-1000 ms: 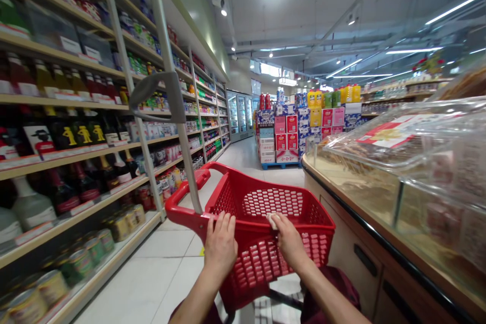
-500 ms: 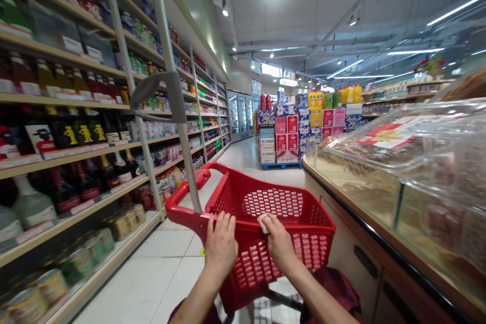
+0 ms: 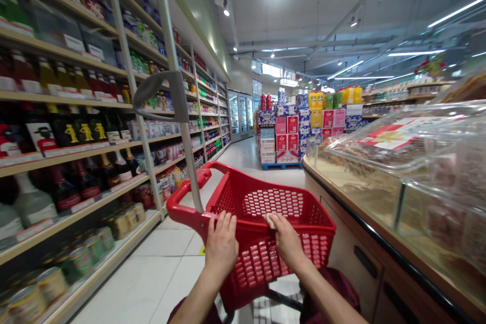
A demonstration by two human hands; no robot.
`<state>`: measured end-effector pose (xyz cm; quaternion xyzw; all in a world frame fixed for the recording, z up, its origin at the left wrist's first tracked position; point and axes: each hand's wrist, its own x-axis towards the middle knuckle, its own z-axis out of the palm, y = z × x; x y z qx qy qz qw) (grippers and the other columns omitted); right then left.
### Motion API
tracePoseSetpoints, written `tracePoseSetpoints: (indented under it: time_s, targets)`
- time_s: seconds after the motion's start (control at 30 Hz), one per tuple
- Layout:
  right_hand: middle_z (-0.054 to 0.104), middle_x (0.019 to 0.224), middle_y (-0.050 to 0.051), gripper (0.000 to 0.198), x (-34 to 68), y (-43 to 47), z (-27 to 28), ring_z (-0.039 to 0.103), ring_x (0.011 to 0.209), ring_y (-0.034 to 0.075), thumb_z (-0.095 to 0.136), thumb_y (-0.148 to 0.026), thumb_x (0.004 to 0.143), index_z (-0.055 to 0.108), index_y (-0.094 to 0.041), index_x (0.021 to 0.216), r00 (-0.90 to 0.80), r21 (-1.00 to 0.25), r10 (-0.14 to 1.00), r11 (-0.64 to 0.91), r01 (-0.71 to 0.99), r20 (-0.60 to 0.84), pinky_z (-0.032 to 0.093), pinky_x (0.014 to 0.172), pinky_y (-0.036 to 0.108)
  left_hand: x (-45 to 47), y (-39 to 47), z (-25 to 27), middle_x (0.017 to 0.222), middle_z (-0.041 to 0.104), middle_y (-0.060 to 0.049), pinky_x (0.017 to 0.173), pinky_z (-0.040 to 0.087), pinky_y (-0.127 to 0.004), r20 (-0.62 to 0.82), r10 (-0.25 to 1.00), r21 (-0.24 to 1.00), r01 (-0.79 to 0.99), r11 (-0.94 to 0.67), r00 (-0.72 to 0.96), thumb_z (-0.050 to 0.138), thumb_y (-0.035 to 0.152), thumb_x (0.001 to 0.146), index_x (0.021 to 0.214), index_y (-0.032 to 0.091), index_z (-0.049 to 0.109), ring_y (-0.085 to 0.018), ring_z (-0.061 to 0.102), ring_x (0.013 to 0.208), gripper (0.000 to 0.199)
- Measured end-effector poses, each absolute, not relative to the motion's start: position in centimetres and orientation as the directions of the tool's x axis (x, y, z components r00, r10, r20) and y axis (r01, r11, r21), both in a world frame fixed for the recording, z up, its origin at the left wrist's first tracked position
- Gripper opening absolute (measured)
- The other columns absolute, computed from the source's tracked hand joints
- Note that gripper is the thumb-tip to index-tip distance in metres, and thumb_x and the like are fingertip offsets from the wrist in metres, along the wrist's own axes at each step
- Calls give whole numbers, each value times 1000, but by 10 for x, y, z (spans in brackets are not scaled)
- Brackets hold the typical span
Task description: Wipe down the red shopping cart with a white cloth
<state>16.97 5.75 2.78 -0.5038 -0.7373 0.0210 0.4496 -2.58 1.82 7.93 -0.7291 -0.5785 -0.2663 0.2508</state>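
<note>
Head view: red cart [image 3: 311, 227] in front of the person, between bottle shelves [image 3: 76, 157] and a counter [image 3: 341, 238]. Left hand [image 3: 221, 245]: fingers draped over the cart's near rim; thumb hidden, cannot tell whether the grip closes. Right hand [image 3: 286, 240]: grip pinching white cloth [image 3: 270, 220] at same rim. Cartons [image 3: 286, 139] ahead, stacked on blue pallet [image 3: 281, 166].
</note>
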Motion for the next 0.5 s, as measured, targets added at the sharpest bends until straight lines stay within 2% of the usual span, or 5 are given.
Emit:
tracePoseSetpoints:
  time_s: [0.27,0.5]
  targets:
    - [55,112,10,41,185,55,30,49,106,16,32,-5,78,56,-17,108,-43,-486,768,446,751,638,38,94,33,-25,18,79,116,55,-9,101,20,-42,681,705,-80,977,-196,197,42,11,67,109,12,54,-23,41,115,44]
    - [56,111,7,47,182,54,29,48,107,16,32,0,72,56,-18,108,-36,-465,760,434,771,649,38,93,34,-26,20,77,115,55,-10,101,20,-43,697,686,-91,975,-204,209,42,11,66,109,13,55,-24,43,112,45]
